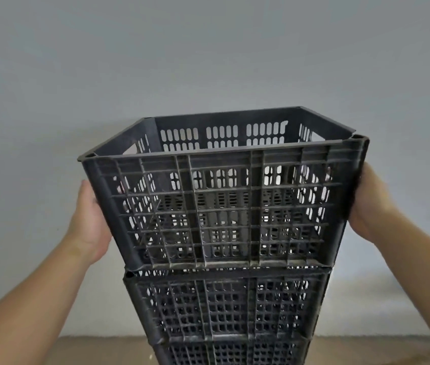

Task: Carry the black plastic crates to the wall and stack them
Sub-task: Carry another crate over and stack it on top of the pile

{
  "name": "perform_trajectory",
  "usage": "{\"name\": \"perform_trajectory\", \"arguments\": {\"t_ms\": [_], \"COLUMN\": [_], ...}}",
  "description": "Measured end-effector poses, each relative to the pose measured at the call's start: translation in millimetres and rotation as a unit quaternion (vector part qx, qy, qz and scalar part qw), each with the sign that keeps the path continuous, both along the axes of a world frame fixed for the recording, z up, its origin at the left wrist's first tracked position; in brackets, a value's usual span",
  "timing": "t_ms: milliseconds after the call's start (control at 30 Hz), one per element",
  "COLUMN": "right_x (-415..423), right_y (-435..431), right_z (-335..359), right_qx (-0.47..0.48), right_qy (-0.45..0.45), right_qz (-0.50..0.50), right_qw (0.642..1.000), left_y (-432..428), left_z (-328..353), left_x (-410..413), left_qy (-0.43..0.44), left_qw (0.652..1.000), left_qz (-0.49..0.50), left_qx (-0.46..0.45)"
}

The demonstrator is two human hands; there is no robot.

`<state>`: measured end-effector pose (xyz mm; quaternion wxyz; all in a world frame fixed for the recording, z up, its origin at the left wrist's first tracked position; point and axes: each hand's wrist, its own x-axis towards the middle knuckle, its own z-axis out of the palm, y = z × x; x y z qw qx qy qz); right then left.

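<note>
The left hand (90, 222) and right hand (369, 206) grip opposite sides of the top crate (221, 206), fingers mostly hidden behind it. Its base meets the second crate (224, 306), stacked on a third crate (235, 354), against the wall (208, 48).

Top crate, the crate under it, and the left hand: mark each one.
top crate (221, 206): head view, middle of its near slatted wall.
lower crate (224, 306): head view, middle of its near wall.
left hand (90, 222): head view, middle of the hand, beside the top crate's left side.
</note>
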<state>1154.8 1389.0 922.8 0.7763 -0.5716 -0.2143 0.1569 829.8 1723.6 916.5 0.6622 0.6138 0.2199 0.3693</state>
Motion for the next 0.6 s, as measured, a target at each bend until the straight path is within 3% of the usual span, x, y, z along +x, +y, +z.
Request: {"name": "perform_trajectory", "arguments": {"t_ms": [133,333,600], "right_x": [-15,-33,-43], "right_y": [-7,-6,2], "right_z": [-20,-51,-47], "right_qx": [0.030,-0.014,0.010], "right_qy": [-0.021,-0.024,-0.011], "right_qz": [0.016,-0.042,-0.086], "right_qw": [0.999,0.999,0.996], "left_y": [-11,-10,-12], "left_z": [-25,-25,-25], "left_x": [-1,-2,-5], "left_qy": [0.034,0.111,0.098], "left_qw": [0.997,0.988,0.986], "left_qz": [0.065,0.103,0.136], "left_qx": [-0.025,-0.009,0.008]}}
